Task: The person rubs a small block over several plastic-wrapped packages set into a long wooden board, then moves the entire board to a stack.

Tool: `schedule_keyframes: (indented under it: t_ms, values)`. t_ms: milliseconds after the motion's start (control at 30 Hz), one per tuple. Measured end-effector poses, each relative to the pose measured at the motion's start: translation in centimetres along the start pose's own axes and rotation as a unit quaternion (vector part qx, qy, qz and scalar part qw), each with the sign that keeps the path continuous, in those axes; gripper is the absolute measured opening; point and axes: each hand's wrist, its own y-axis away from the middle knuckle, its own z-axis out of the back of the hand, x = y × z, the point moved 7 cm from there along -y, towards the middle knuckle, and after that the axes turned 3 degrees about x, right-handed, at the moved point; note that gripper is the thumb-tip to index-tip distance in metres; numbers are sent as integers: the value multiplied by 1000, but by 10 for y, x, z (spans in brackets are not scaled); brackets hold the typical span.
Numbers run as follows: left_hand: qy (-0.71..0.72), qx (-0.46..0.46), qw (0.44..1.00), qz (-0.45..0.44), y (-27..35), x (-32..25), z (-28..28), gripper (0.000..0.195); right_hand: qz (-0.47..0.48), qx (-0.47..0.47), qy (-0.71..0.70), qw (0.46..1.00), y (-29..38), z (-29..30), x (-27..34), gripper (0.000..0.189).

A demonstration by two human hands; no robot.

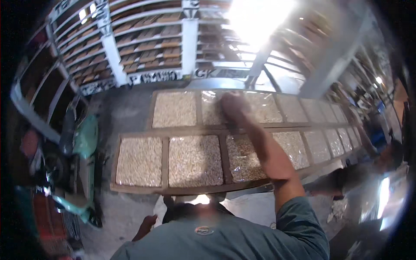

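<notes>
Two long rows of shallow wooden trays, filled with pale granular pieces, lie before me, and clear plastic film shines over many of them. My right hand [234, 105], blurred, reaches over the far row, above or on the film of its second tray [211, 110]; whether it grips anything cannot be told. My left hand [149, 221] hangs low beside my body, below the near row, its fingers hard to make out. The near row's left tray [138, 161] and the one beside it [195, 161] are filled. The far row's left tray [175, 109] is filled too.
A rack [190, 45] loaded with brown blocks or boxes stands beyond the trays. A green motor scooter [86, 136] is parked at the left. Another person [360, 175] is at the right, by the trays. Bright light glares at the top.
</notes>
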Motion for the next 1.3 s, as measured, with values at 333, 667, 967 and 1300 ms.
schedule_keyframes:
  t_ms: [333,667,967,1300]
  values:
    - [-117,53,991,-26,5,-49,-74,63,-147,94,-273,946,4,12,-21,29]
    - [-29,-182,982,-34,-10,-8,-45,42,-151,52,-333,929,-11,64,6,29]
    - [-146,-25,982,-119,35,-11,-92,78,-157,25,-316,935,-27,40,45,31]
    - [97,-100,990,21,36,-31,-15,71,-115,19,-271,955,-18,14,26,27]
